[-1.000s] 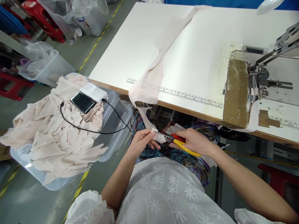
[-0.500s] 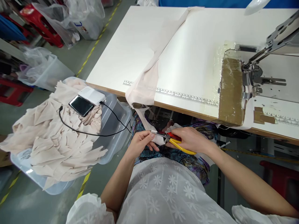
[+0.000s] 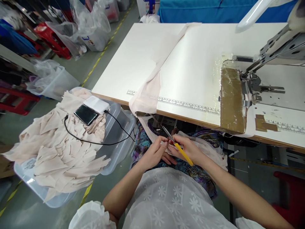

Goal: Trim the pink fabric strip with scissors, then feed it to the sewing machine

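Observation:
My right hand [image 3: 187, 148] is closed around a pair of scissors [image 3: 184, 154] with yellow handles, its metal blades pointing up and to the left. Beside it my left hand [image 3: 158, 151] pinches the lower end of a pale pink fabric strip [image 3: 148, 95]. From there the strip runs up over the table edge and across the white tabletop. The fingers of both hands meet above my lap, and the exact pinch point is partly hidden. More pale fabric [image 3: 207, 146] lies on my lap to the right.
A sewing machine [image 3: 256, 82] stands on the right of the white table [image 3: 190, 70]. At my left, a plastic bin [image 3: 119, 127] holds many pale fabric pieces [image 3: 64, 152], with a phone [image 3: 86, 114], a white power bank [image 3: 97, 104] and a black cable on top.
The scissors were across the strip's end; now they are drawn back and tilted upward in my right hand. My left hand has moved right, close to the right hand. The view has tipped up slightly.

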